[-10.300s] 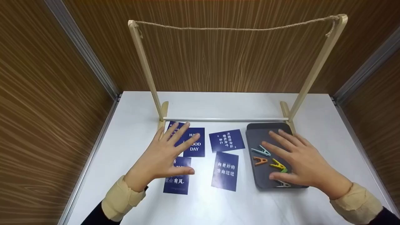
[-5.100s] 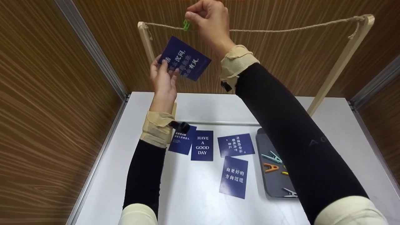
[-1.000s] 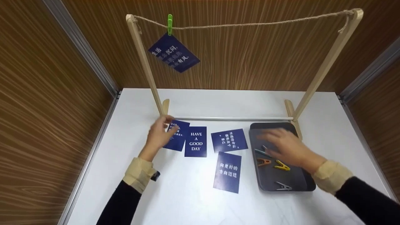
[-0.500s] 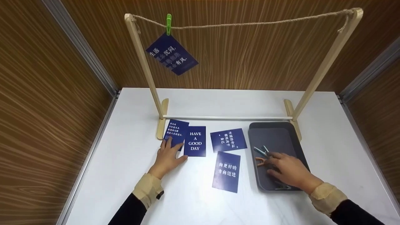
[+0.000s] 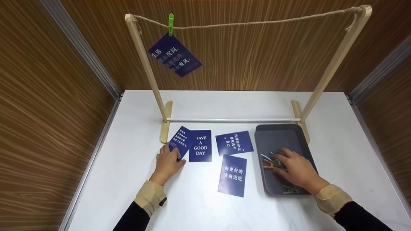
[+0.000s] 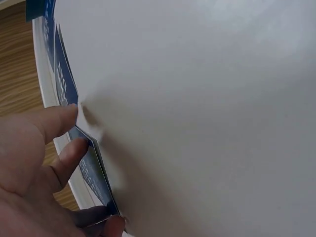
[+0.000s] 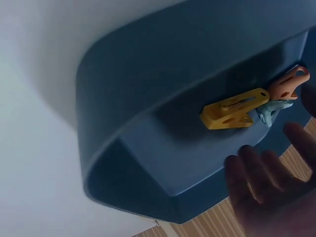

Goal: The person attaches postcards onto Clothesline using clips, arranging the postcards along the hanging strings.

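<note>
My left hand [image 5: 167,164] rests on a dark blue printed card [image 5: 180,141] at the left of the table. In the left wrist view its fingertips touch that card's edge [image 6: 101,170], the thumb stretched apart from them. One corner of this card overlaps the "HAVE A GOOD DAY" card [image 5: 201,150]. My right hand [image 5: 297,170] is lowered over the grey tray [image 5: 279,128], fingers spread above the clothespins. The right wrist view shows a yellow clothespin [image 7: 234,109], an orange clothespin [image 7: 289,84] and a teal clothespin [image 7: 270,111] just off its fingertips.
A wooden frame [image 5: 144,61] carries a sagging twine [image 5: 244,24]. From it hangs a tilted blue card [image 5: 176,55] under a green clothespin [image 5: 170,24]. Two more cards, one sideways [image 5: 235,142] and one upright [image 5: 232,175], lie mid-table. A pale clothespin [image 5: 290,192] sits in the tray.
A card was clipped to the twine earlier with the green clothespin. Over the last second my right hand lowered into the tray; my left hand turned the left card, pushing it onto its neighbour.
</note>
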The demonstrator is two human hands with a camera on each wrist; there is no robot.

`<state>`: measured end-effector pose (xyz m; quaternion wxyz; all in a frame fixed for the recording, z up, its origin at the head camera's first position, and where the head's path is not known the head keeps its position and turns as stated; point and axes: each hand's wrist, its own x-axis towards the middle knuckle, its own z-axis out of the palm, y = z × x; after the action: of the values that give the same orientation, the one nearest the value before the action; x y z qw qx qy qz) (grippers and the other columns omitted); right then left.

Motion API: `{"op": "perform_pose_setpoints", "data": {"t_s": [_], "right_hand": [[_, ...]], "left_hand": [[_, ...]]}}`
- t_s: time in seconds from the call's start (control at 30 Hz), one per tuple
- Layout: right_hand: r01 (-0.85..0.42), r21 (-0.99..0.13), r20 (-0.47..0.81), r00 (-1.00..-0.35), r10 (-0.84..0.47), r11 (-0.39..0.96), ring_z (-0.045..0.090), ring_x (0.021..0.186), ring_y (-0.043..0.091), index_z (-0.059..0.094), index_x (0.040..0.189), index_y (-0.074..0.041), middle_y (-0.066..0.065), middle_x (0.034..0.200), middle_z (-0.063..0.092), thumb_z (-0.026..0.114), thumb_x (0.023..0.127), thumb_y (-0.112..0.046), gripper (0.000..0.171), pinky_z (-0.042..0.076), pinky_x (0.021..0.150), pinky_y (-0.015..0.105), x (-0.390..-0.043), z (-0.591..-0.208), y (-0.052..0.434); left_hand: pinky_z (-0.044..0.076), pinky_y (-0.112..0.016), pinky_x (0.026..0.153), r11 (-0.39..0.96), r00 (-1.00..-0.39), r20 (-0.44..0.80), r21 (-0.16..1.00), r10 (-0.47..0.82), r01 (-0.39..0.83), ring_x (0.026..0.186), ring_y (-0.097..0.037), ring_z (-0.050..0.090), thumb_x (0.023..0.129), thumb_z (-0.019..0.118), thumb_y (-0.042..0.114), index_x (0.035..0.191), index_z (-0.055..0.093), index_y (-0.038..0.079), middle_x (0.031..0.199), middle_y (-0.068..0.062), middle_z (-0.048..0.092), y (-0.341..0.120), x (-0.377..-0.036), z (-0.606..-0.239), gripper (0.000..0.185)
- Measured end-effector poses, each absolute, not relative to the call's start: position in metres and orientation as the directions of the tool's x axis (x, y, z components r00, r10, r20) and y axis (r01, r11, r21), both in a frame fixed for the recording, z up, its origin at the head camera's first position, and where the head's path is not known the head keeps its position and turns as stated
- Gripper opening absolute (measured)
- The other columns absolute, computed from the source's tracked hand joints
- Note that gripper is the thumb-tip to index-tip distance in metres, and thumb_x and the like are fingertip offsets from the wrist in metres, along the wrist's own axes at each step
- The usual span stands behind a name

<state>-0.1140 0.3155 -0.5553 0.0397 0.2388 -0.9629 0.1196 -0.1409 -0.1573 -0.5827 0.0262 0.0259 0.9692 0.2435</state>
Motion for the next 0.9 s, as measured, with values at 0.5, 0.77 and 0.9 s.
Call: {"op": "perform_pose_setpoints", "data": {"t_s": [0.5,0.77,0.9], "right_hand": [[-0.446,-0.234,0.147,-0.895,-0.422,0.864,0.064,0.078,0.022,0.067,0.084,-0.018,0.005,0.099,0.068,0.085,0.077,-0.038,0.027,0.053,0.062,0.041,-0.118,-0.557,0.315],[-0.414,-0.212,0.084,-0.91,-0.405,0.886,0.062,0.08,0.026,0.065,0.116,-0.011,0.008,0.095,0.068,0.084,0.078,-0.038,0.05,0.052,0.063,0.047,-0.12,-0.558,0.307],[-0.408,-0.2,0.061,-0.912,-0.405,0.891,0.063,0.089,0.031,0.066,0.121,-0.012,0.011,0.104,0.069,0.085,0.073,-0.044,0.061,0.054,0.069,0.051,-0.12,-0.56,0.305]], "left_hand": [[0.043,-0.057,0.1,0.84,-0.986,-0.161,0.54,0.051,-0.045,0.127,-0.041,0.041,0.078,0.083,0.025,0.142,0.051,0.008,0.147,-0.027,0.039,-0.167,-0.144,-0.569,0.074],[0.048,-0.054,0.088,0.885,-0.997,-0.068,0.465,0.031,-0.005,0.123,-0.043,0.041,0.083,0.078,0.047,0.105,0.068,0.008,0.141,-0.028,0.043,-0.17,-0.142,-0.58,0.046],[0.051,-0.052,0.083,0.903,-0.999,-0.021,0.428,0.04,0.027,0.114,-0.041,0.045,0.078,0.084,0.041,0.106,0.06,0.007,0.129,-0.026,0.047,-0.169,-0.141,-0.583,0.05]]}}
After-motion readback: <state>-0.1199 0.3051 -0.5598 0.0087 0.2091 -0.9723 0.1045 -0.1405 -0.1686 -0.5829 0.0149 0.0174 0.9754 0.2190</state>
